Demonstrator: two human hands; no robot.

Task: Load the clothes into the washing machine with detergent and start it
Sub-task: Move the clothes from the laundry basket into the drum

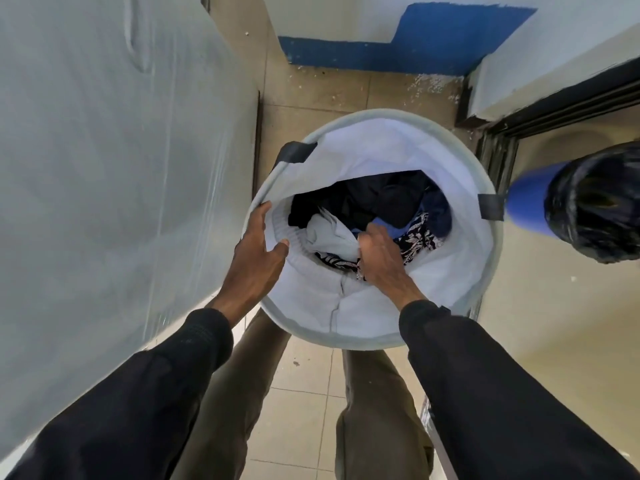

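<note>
We see one round white basket [377,114] on the tiled floor [304,410], with two dark tabs [298,152] on its rim. The clothes are inside it: one white cloth [329,237], one black-and-white flowery cloth [420,233], and a heap of dark clothes [381,199] that we cannot count. The left hand [258,251] rests spread out on the rim. The right hand [381,258] reaches in and grips the white cloth. One big white box [104,168] on the left may be the washer. One blue bin [533,202] stands on the right.
</note>
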